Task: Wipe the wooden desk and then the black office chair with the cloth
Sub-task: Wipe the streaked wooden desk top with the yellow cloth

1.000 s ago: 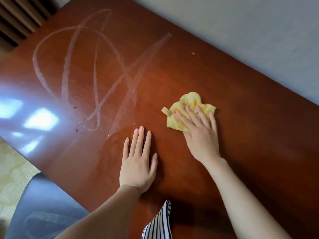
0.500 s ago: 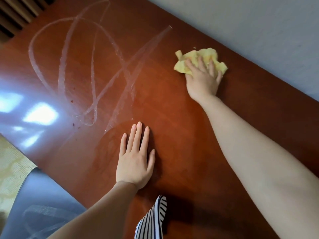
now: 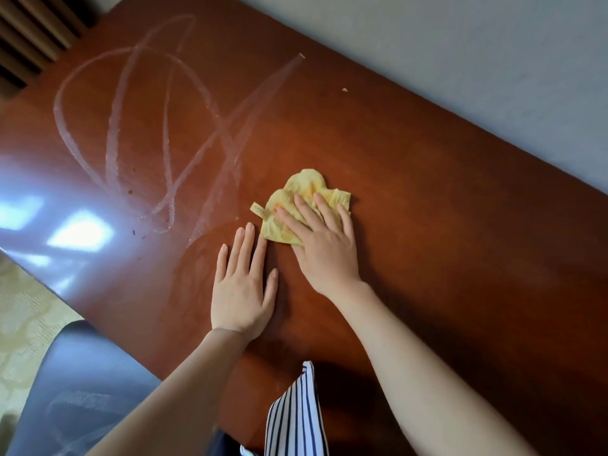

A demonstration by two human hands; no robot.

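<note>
A crumpled yellow cloth [image 3: 297,195] lies on the glossy reddish wooden desk [image 3: 427,232], near its middle. My right hand [image 3: 324,248] presses down on the cloth with straight, spread fingers. Just to its left, my left hand [image 3: 243,291] rests flat on the bare desk, fingertips almost touching the cloth's edge. Whitish looping smear lines [image 3: 164,126] and dark specks mark the desk's left half. Part of the black office chair [image 3: 82,390] shows at the bottom left, below the desk's front edge.
A grey wall [image 3: 460,60] runs along the desk's far edge. A small pale crumb [image 3: 344,90] lies near that edge. Slatted dark wood [image 3: 29,34] stands at the top left. Patterned beige floor [image 3: 26,324] lies at the left. Striped clothing [image 3: 296,416] hangs at the bottom.
My right hand pushed the cloth out to the desk's far edge, then drew it back toward me, ending beside my left hand. My left hand stayed flat in place.
</note>
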